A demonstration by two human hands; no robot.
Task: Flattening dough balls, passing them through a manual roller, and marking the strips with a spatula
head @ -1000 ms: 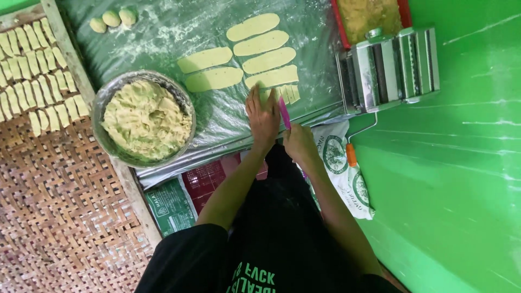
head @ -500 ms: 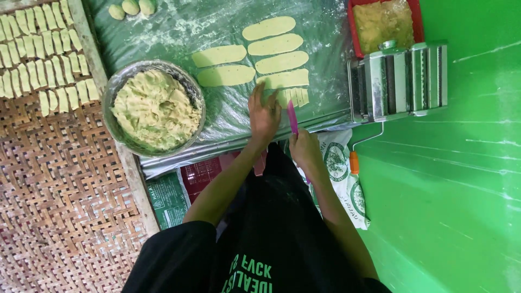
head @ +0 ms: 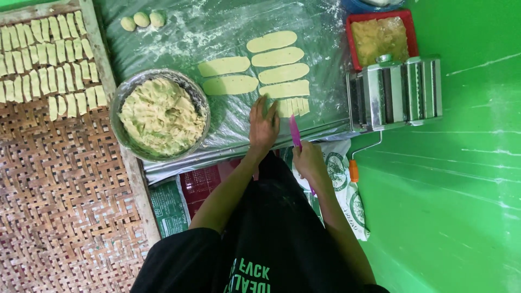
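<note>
My left hand [head: 264,127] lies flat with fingers spread on the floured green sheet [head: 228,32], its fingertips at the near end of a dough strip cut into small pieces [head: 293,106]. My right hand [head: 307,160] grips a pink knife [head: 294,132], whose blade points toward the cut pieces. Several flat oval dough strips [head: 282,73] lie in two columns just beyond. A metal bowl [head: 122,97] full of cut dough bits stands to the left of my left hand.
A metal pasta roller [head: 393,92] with an orange-handled crank stands at the right, a red tray of dough [head: 381,35] behind it. Three dough balls [head: 142,19] lie at the far left of the sheet. A woven bamboo tray [head: 59,190] holds rows of cut pieces [head: 49,59].
The whole scene has slid down and right in view as my head moved. Both hands stay by the cut strip, the knife still in my right hand.
</note>
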